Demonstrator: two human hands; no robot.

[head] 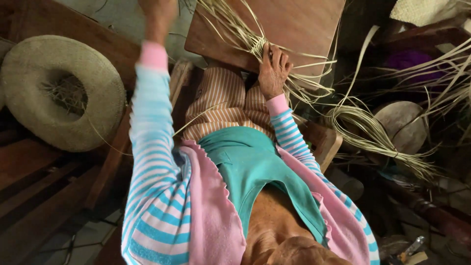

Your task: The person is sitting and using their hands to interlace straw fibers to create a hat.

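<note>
Beside right hand (273,69) on straw strands (255,44): woven hat (59,93), wooden board (294,24).

Counting now: two hands in view, the left hand (158,17) raised high at the top edge, the right hand (273,69) down on one small patch of weaving (257,44). One wooden board (289,24) under that patch. Loose pale straw strands (314,88) fan out from it, far too many and too tangled to count. One tied bundle of straw (373,132) curls on the right. One woven straw hat (64,93) lies on the left, crown side down. One round wooden block (402,125) sits behind the bundle. One woven mat corner (424,10) shows at top right.
</note>
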